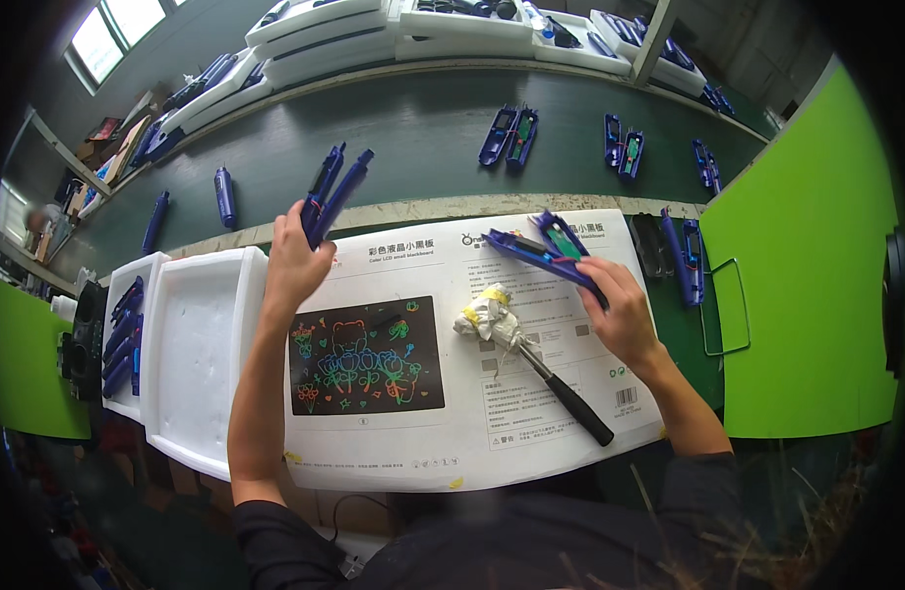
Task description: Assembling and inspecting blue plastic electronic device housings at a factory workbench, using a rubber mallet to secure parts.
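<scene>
My left hand is closed round the lower end of a blue plastic casing, whose two long halves fan apart at the top. My right hand grips another opened blue casing by its near end. A green circuit board shows in one of its halves. Both hands are raised over a printed cardboard sheet on the bench. Between them lies a hammer with a black handle, its head wrapped in whitish cloth and yellow tape.
White foam trays stand to the left, one holding several blue casings. Opened casings lie along the green conveyor belt ahead. More casings and a wire frame are at the right, beside a bright green panel.
</scene>
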`<action>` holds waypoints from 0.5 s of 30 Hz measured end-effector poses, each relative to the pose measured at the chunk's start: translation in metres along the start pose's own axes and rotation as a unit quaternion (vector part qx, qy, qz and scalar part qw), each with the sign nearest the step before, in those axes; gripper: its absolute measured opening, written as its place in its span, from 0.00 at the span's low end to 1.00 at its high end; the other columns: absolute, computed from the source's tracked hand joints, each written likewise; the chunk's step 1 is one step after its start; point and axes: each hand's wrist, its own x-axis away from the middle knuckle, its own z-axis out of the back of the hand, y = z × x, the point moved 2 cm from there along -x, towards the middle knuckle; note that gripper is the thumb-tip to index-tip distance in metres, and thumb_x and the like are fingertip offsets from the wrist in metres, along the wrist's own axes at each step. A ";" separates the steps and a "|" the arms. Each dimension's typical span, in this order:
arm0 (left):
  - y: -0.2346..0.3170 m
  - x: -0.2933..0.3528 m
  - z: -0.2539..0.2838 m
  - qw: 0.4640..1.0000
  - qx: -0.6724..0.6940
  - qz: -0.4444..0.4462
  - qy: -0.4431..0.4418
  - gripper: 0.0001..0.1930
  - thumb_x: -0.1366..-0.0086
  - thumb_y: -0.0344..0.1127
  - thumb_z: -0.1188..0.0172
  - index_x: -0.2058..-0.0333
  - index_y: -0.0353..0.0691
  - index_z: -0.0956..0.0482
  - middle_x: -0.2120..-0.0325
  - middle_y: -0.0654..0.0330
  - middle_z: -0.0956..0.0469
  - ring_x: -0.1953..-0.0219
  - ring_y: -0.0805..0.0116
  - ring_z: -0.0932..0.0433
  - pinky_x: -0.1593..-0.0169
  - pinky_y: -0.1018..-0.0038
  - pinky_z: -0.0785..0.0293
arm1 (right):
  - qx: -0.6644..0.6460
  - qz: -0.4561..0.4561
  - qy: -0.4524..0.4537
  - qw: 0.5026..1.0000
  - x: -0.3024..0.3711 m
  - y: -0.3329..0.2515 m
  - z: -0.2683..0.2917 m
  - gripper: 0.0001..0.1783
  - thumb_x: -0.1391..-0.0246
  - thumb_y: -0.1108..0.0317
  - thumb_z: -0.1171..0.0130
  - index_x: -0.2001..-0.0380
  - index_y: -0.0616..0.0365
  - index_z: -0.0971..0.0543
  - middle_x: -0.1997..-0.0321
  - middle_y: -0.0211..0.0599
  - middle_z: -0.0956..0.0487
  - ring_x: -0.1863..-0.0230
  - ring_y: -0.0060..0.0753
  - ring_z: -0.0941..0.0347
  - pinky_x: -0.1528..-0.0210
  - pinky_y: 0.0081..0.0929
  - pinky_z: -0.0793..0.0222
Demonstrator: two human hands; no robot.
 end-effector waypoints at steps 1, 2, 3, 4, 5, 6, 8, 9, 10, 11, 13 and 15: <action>0.014 0.014 0.005 1.000 0.007 -0.017 0.000 0.33 0.47 0.31 0.43 0.42 0.28 0.37 0.55 0.42 0.30 0.53 0.43 0.25 0.49 0.60 0.29 | 0.005 -0.018 -0.026 0.999 0.020 0.002 0.007 0.18 0.53 0.75 0.36 0.56 0.65 0.23 0.49 0.47 0.24 0.52 0.49 0.26 0.48 0.38 0.31; 0.034 0.023 0.010 0.999 0.016 -0.005 -0.033 0.33 0.47 0.31 0.43 0.42 0.28 0.37 0.56 0.43 0.30 0.54 0.44 0.25 0.50 0.60 0.29 | 0.018 -0.067 -0.079 0.994 0.030 -0.004 0.014 0.20 0.52 0.71 0.35 0.55 0.64 0.23 0.47 0.47 0.26 0.51 0.50 0.26 0.48 0.39 0.31; 0.051 0.032 0.012 0.998 0.022 0.008 -0.065 0.33 0.47 0.30 0.43 0.42 0.28 0.37 0.57 0.43 0.30 0.55 0.45 0.25 0.51 0.60 0.29 | 0.026 -0.116 -0.131 0.984 0.037 -0.010 0.025 0.21 0.52 0.67 0.34 0.54 0.62 0.23 0.44 0.47 0.27 0.50 0.50 0.26 0.48 0.40 0.31; 0.055 0.039 0.013 0.997 0.018 -0.002 -0.069 0.33 0.47 0.30 0.43 0.41 0.28 0.38 0.57 0.45 0.31 0.57 0.46 0.25 0.53 0.60 0.28 | 0.023 -0.113 -0.130 0.985 0.029 -0.016 0.034 0.21 0.52 0.67 0.34 0.54 0.62 0.23 0.44 0.47 0.27 0.50 0.50 0.26 0.48 0.40 0.31; 0.064 0.050 0.017 0.997 0.029 0.015 -0.075 0.33 0.47 0.28 0.43 0.41 0.28 0.38 0.57 0.45 0.32 0.57 0.46 0.24 0.54 0.59 0.28 | 0.079 -0.082 -0.128 0.985 0.018 -0.022 0.039 0.22 0.51 0.63 0.34 0.53 0.60 0.23 0.42 0.47 0.29 0.49 0.50 0.27 0.48 0.40 0.32; 0.067 0.061 0.020 0.997 0.035 0.024 -0.067 0.33 0.46 0.28 0.44 0.40 0.28 0.39 0.56 0.45 0.32 0.57 0.45 0.25 0.54 0.59 0.27 | 0.133 -0.049 -0.126 0.982 0.005 -0.025 0.036 0.23 0.50 0.59 0.34 0.53 0.59 0.23 0.41 0.47 0.30 0.48 0.51 0.27 0.47 0.41 0.32; 0.070 0.084 0.024 0.997 0.036 0.042 -0.054 0.34 0.46 0.27 0.43 0.40 0.28 0.40 0.56 0.44 0.33 0.56 0.44 0.25 0.54 0.58 0.27 | 0.051 -0.055 -0.053 0.996 -0.045 -0.014 0.010 0.24 0.47 0.55 0.37 0.54 0.61 0.23 0.43 0.49 0.29 0.47 0.53 0.28 0.46 0.40 0.33; 0.071 0.100 0.032 0.997 0.027 0.053 -0.048 0.34 0.46 0.27 0.43 0.39 0.28 0.41 0.56 0.44 0.33 0.56 0.43 0.25 0.54 0.57 0.27 | 0.011 -0.049 -0.040 0.998 -0.076 -0.003 -0.010 0.24 0.45 0.53 0.39 0.53 0.62 0.24 0.44 0.49 0.28 0.46 0.53 0.29 0.45 0.40 0.32; 0.071 0.117 0.042 0.998 0.022 0.045 -0.026 0.35 0.46 0.25 0.43 0.39 0.28 0.42 0.55 0.43 0.33 0.56 0.42 0.25 0.54 0.57 0.27 | -0.017 -0.057 -0.039 0.997 -0.107 0.013 -0.037 0.27 0.43 0.51 0.41 0.49 0.62 0.27 0.43 0.51 0.29 0.45 0.55 0.30 0.44 0.41 0.33; 0.071 0.133 0.048 0.999 0.010 0.048 -0.015 0.35 0.46 0.24 0.43 0.38 0.28 0.42 0.54 0.44 0.34 0.56 0.43 0.26 0.52 0.58 0.29 | 0.028 -0.073 -0.020 0.997 -0.134 0.043 -0.073 0.34 0.44 0.46 0.41 0.43 0.59 0.31 0.40 0.55 0.33 0.43 0.59 0.31 0.41 0.43 0.35; 0.065 0.169 0.057 0.997 -0.015 0.051 0.052 0.37 0.45 0.25 0.42 0.37 0.29 0.45 0.55 0.46 0.35 0.56 0.45 0.28 0.51 0.58 0.30 | 0.056 -0.177 -0.060 0.981 -0.186 0.081 -0.125 0.48 0.53 0.32 0.40 0.33 0.41 0.41 0.29 0.58 0.49 0.32 0.65 0.46 0.37 0.56 0.41; 0.044 0.207 0.069 0.986 -0.124 0.061 0.098 0.38 0.45 0.25 0.41 0.36 0.29 0.46 0.56 0.47 0.36 0.55 0.47 0.29 0.52 0.59 0.30 | 0.119 -0.255 -0.108 0.954 -0.219 0.094 -0.151 0.54 0.58 0.26 0.41 0.30 0.29 0.47 0.24 0.49 0.62 0.26 0.64 0.61 0.38 0.69 0.49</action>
